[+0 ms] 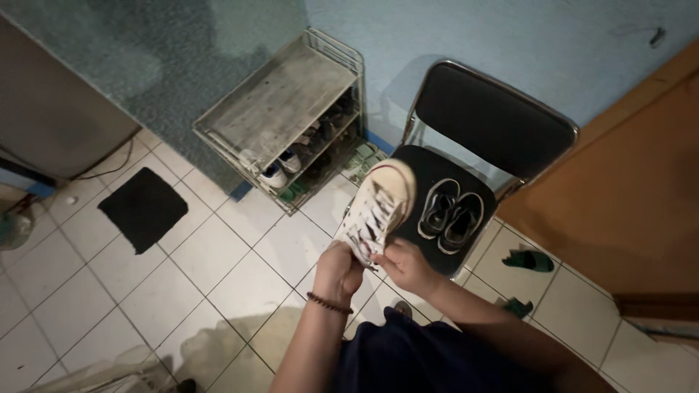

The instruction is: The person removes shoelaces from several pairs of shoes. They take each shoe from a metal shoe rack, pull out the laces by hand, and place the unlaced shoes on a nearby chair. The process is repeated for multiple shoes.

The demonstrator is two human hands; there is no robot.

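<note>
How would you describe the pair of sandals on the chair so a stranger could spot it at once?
Find the black chair against the blue wall. On its seat, right of the white sneaker held up in both hands, lies the pair of sandals: dark with pale rims, unlike the green sandals on the floor.

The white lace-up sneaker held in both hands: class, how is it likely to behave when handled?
The white sneaker probably bends at its cloth upper while the sole stays firmer. It looks light: the left hand and right hand hold it up by its heel end. Its laces may dangle.
</note>
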